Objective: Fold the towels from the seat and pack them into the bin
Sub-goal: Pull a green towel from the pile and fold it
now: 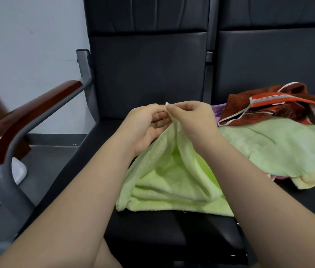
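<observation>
A light green towel [172,182] lies bunched on the black seat [152,233], and one corner of it is lifted above the seat. My right hand [193,120] pinches that raised corner between thumb and fingertips. My left hand [145,126] meets it at the same corner, fingers curled on the cloth there. To the right lies a pile of towels: a second green towel [276,147], a red-brown patterned towel [268,103] on top at the back, a pale yellow towel [311,176] and a bit of purple cloth [217,111]. No bin is in view.
A grey metal armrest with a dark red wooden top [23,120] bounds the seat on the left. Black seat backs [149,70] rise behind. A grey floor and white wall lie beyond the armrest.
</observation>
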Available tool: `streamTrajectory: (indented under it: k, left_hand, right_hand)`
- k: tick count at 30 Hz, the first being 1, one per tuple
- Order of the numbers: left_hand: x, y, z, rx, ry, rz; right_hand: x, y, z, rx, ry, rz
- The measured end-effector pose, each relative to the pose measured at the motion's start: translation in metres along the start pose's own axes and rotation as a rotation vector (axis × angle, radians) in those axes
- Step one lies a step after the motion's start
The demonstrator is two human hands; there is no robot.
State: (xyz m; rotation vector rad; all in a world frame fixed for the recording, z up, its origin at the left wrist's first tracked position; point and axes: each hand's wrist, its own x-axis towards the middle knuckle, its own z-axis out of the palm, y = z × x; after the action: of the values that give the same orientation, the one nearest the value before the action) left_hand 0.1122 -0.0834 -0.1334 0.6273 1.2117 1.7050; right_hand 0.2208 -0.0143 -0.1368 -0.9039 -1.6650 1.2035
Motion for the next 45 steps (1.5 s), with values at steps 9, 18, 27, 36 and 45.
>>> streamTrajectory:
  k: [9,18,27,36,45]
  left_hand:
    - [-0.02,0.009,0.002,-0.03,-0.073,0.095]
    - [-0.015,0.005,-0.028,0.239,-0.065,-0.064]
    - [-0.033,0.008,-0.013,0.006,-0.466,0.035]
    - [-0.056,0.054,0.006,-0.028,-0.196,0.439]
    - [-0.085,0.081,0.003,0.206,-0.003,0.651]
  right_hand:
    - [-0.012,-0.017,-0.018,0.138,-0.076,0.065]
    - [-0.035,-0.069,-0.059,0.514,-0.339,-0.079]
    - [-0.044,-0.091,-0.094,0.615,-0.411,-0.182]
    - [-0.042,-0.093,-0.11,0.563,-0.13,-0.3]
    - [-0.048,-0.099,-0.108,0.455,-0.04,-0.436]
